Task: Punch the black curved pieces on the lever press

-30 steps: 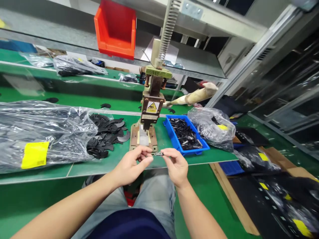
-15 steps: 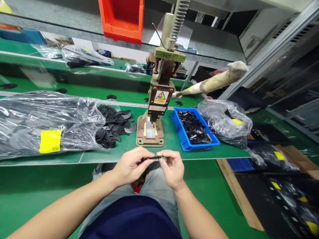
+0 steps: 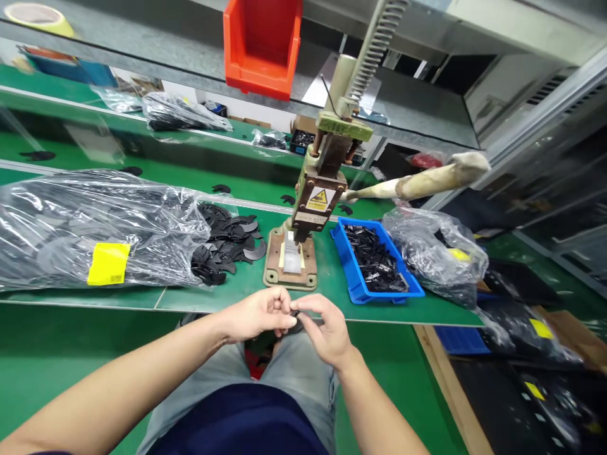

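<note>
Head cam: left hand (image 3: 258, 314) & right hand (image 3: 322, 328) pinch small black part (image 3: 294, 313) together; keep grip level, w/ fingertips only.

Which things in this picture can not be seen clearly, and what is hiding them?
- Small black part, head view: pinched between the left hand and the right hand; fingers cover nearly all of it, shape unclear.
- Contents of the big plastic bag, head view: glare and folds blur the black pieces inside.
- Pieces in the blue tray, head view: too small to tell apart.
- Spring of the press, head view: cut off by the top edge.
</note>
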Demonstrator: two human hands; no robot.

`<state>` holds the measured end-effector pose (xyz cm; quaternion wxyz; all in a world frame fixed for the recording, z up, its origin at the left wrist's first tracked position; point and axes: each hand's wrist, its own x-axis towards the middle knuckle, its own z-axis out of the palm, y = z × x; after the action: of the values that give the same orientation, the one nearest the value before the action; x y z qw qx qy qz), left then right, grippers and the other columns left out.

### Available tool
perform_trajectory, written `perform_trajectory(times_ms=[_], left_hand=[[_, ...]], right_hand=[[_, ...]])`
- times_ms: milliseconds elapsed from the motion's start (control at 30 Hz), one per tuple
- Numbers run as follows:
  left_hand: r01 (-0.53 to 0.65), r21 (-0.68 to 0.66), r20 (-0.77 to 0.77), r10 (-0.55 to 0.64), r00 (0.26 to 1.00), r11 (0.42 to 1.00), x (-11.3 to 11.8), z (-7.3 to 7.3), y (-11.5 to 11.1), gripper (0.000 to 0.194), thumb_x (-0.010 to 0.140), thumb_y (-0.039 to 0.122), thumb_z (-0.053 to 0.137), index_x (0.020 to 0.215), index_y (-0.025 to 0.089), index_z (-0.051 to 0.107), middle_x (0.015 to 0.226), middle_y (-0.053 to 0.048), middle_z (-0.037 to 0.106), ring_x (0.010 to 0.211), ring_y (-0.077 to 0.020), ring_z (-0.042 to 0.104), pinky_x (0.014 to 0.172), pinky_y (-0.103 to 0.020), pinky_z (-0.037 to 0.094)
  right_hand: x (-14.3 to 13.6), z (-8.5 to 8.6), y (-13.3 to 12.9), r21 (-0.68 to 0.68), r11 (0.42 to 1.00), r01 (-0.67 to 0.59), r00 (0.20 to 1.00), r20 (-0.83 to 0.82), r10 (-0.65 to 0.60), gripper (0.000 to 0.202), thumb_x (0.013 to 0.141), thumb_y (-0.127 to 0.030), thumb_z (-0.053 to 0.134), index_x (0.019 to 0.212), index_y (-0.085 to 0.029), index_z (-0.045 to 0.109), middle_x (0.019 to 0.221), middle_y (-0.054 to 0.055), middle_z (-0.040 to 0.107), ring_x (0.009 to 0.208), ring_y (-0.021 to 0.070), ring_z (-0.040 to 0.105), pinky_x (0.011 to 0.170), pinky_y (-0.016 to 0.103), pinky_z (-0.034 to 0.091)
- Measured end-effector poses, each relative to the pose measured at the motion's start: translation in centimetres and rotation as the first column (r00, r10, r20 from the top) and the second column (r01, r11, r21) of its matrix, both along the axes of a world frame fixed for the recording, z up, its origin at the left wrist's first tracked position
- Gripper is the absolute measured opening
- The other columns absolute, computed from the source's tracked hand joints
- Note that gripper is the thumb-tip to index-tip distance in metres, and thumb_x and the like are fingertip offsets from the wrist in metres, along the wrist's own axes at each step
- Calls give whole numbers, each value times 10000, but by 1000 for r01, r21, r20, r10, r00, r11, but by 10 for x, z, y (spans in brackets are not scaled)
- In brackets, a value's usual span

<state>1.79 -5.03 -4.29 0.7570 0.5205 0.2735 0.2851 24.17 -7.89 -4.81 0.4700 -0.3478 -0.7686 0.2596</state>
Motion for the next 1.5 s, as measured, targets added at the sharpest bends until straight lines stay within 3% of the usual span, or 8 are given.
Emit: perform_trajectory(times_ms=[133,267,400,533,767,1033,1367,1500], left_hand=[[-262,168,20,263,965,950,-1,-19,44,479,809,457,860,1148,181,663,846,6,684,720,-113,645,712,-259,542],[-486,431,-21,547,837,760,1,-31,101,368,846,504,784,952,168,675,886,-48,738,787,-171,683,782,-322,570],[-296,765,-217,662,717,572,5,-35,135,201,929,395,701,918,197,733,920,-40,779,836,-187,697,837,-321,546],[-8,899,-321,674,665,437,8,-35,148,186,970,310,643,983,206,797,1026,-79,801,1002,-238,707,947,-359,531],[109,915,-342,606,718,388,11,-32,153,227,993,281,598,997,209,814,1069,-81,799,1070,-240,698,1015,-382,519],[109,922,-331,614,717,370,12,-30,148,208,1010,256,600,1019,196,799,1103,-69,810,1089,-237,709,1033,-389,506],[274,824,-551,589,591,496,-18,0,162,262,966,317,638,1167,233,784,1202,-54,790,1140,-254,713,1017,-352,550],[296,827,-552,587,593,478,-11,-2,164,258,973,368,644,1137,234,791,1134,-64,783,1102,-254,711,969,-339,562]], right_hand=[[33,43,39,122,968,220,972,53,-228,274,935,-230,693,1203,-285,701,1209,70,741,1165,230,695,1058,452,563],[57,117,89,243,833,496,829,-416,-373,250,963,-384,686,1157,-226,674,1140,78,681,1070,203,685,967,396,569],[45,190,112,351,914,203,887,-462,-20,467,1019,-607,505,1235,-208,613,1099,95,671,1063,198,695,957,390,569],[32,217,117,343,936,84,939,-341,41,475,981,-651,537,1014,-188,636,889,18,626,844,128,675,844,332,568],[35,173,93,329,939,99,970,-243,-18,328,926,-376,734,703,-224,548,679,-26,547,650,123,564,702,361,530],[33,80,63,464,857,225,970,-194,-150,221,863,-225,702,699,-286,567,658,-36,601,802,212,655,1102,636,503],[33,78,68,511,831,218,965,-238,-107,212,827,-144,716,700,-239,576,675,-32,614,821,209,660,1078,633,510],[34,74,68,501,836,225,963,-243,-114,216,837,-147,709,702,-244,570,671,-35,609,819,204,656,1080,634,514]])
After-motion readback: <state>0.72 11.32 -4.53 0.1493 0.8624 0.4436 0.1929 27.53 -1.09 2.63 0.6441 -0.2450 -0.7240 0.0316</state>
